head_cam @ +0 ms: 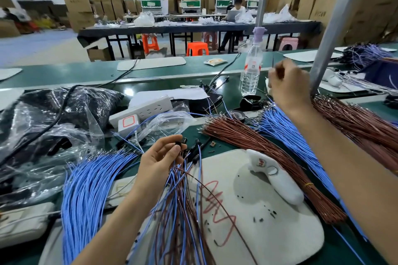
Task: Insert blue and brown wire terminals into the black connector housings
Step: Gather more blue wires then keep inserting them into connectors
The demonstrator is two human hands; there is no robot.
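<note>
1. The small black plastic connector housing (178,143) is at centre frame, pinched in the fingertips of our left hand (159,157). The same hand gathers a sheaf of blue and brown leads (183,200).
2. Our right hand (288,86), upper right, is raised with its fingers curled. Blur hides whether it pinches a wire.
3. We judge we are fetching a terminal. Next it must be lined up with an empty cavity and pushed straight in.
4. The loose brown wire bundle (269,157) and blue wire bundle (286,131) lie on the green surface (193,131), right of centre.
</note>
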